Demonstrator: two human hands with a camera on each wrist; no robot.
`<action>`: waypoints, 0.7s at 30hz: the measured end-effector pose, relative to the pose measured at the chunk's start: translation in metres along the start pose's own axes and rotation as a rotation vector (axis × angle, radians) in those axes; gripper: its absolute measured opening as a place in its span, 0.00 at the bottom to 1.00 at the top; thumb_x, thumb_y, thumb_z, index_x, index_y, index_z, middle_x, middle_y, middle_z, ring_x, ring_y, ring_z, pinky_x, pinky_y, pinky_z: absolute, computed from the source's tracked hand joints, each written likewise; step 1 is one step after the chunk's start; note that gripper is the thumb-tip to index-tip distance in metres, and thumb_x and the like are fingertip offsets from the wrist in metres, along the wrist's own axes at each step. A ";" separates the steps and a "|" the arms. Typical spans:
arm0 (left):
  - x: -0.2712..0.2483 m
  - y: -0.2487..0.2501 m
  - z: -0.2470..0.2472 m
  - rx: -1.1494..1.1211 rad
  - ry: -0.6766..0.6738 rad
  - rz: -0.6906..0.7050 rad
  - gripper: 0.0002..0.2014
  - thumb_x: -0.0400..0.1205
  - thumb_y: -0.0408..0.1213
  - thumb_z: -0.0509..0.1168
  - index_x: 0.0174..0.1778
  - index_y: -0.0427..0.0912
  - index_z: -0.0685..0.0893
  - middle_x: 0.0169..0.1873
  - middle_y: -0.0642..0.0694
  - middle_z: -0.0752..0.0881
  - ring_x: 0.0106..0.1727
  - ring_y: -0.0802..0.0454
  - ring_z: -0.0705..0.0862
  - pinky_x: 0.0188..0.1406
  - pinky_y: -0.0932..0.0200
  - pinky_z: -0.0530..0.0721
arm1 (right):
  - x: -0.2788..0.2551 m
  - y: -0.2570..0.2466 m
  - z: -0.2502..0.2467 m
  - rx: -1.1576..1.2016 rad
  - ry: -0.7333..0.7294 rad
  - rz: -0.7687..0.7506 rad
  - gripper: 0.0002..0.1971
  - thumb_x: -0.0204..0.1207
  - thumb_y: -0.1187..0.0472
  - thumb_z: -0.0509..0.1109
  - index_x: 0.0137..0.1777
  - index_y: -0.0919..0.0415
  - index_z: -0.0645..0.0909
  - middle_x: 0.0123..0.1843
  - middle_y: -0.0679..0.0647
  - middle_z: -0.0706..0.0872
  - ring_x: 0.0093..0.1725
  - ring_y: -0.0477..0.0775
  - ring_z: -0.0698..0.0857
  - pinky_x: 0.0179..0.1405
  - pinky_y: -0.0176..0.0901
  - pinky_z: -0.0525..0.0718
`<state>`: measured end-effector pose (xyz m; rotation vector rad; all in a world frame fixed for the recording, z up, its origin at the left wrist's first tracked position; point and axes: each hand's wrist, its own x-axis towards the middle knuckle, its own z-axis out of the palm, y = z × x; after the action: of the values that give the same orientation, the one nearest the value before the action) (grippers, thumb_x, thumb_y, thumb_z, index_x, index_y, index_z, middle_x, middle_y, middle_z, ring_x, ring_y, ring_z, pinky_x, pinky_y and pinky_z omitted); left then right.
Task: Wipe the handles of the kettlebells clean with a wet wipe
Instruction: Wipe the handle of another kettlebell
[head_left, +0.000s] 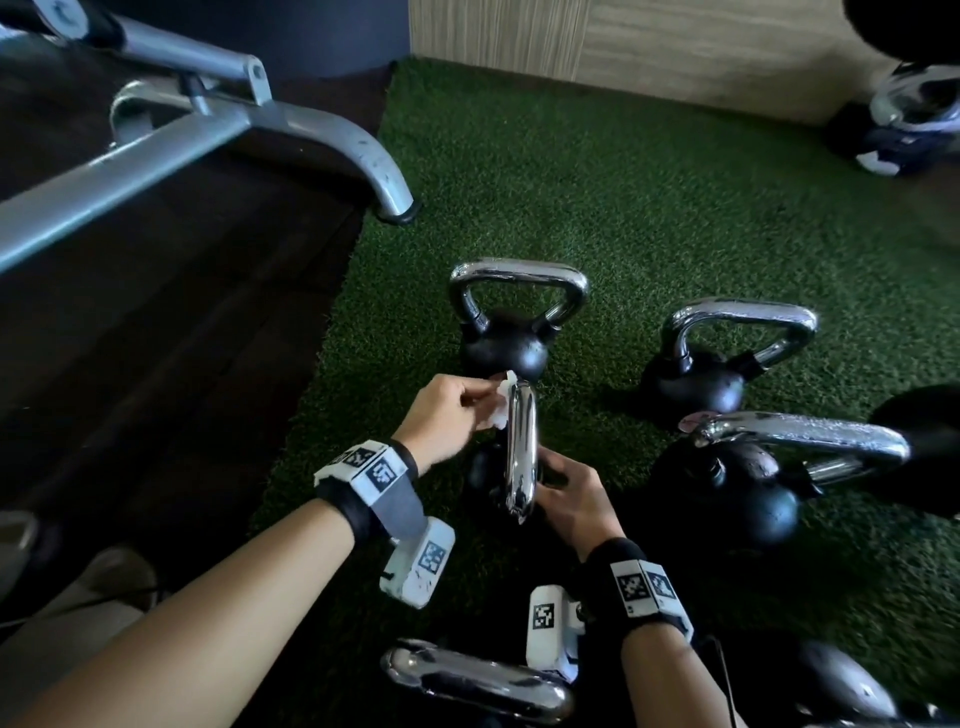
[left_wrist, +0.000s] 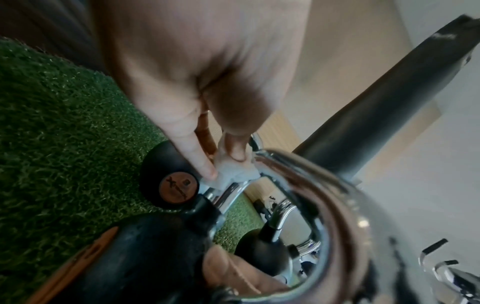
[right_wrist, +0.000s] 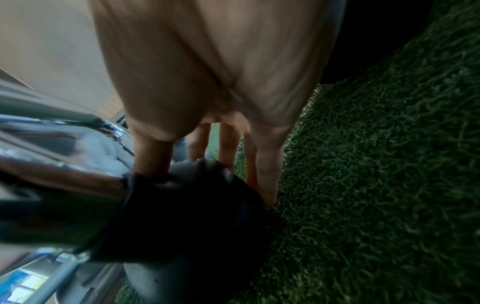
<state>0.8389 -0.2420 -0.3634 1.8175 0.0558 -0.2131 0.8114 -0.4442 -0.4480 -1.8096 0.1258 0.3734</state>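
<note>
A kettlebell with a black body (right_wrist: 197, 216) and a chrome handle (head_left: 521, 447) stands on green turf in front of me, seen from above in the head view. My left hand (head_left: 480, 402) pinches a crumpled white wet wipe (head_left: 497, 410) against the far left side of that handle. In the left wrist view, thumb and forefinger press the wipe (left_wrist: 233, 173) onto the handle's bend (left_wrist: 280, 168). My right hand (head_left: 556, 475) grips the kettlebell low on its right side. In the right wrist view its fingers (right_wrist: 265, 179) reach down over the black body.
Other kettlebells stand close by on the turf (head_left: 649, 197): one behind (head_left: 506, 332), two to the right (head_left: 727, 364) (head_left: 769, 467), one near my wrists (head_left: 478, 680). A grey bench frame (head_left: 234, 135) stands on dark flooring to the left. A wooden wall closes the back.
</note>
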 end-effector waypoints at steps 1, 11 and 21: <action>-0.007 0.006 0.000 -0.063 0.010 0.002 0.15 0.81 0.50 0.74 0.61 0.48 0.93 0.54 0.44 0.94 0.58 0.47 0.93 0.63 0.46 0.90 | 0.000 0.000 -0.001 -0.019 0.005 -0.005 0.31 0.69 0.51 0.86 0.73 0.52 0.87 0.63 0.49 0.93 0.57 0.47 0.93 0.66 0.50 0.90; -0.019 0.018 -0.006 -0.213 0.016 0.051 0.08 0.78 0.31 0.79 0.51 0.44 0.94 0.44 0.44 0.94 0.46 0.50 0.92 0.56 0.54 0.92 | 0.007 0.005 -0.003 -0.016 0.007 0.021 0.30 0.69 0.50 0.87 0.72 0.48 0.87 0.59 0.53 0.95 0.54 0.53 0.95 0.63 0.55 0.92; -0.047 0.009 -0.023 0.002 -0.297 0.130 0.08 0.71 0.35 0.84 0.42 0.47 0.93 0.38 0.48 0.93 0.43 0.57 0.89 0.52 0.55 0.88 | 0.001 -0.002 -0.003 -0.080 0.009 -0.018 0.32 0.58 0.38 0.83 0.67 0.39 0.89 0.55 0.44 0.95 0.55 0.45 0.94 0.66 0.54 0.90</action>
<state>0.7963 -0.2184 -0.3409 1.7668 -0.2705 -0.3884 0.8129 -0.4464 -0.4461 -1.8900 0.1019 0.3624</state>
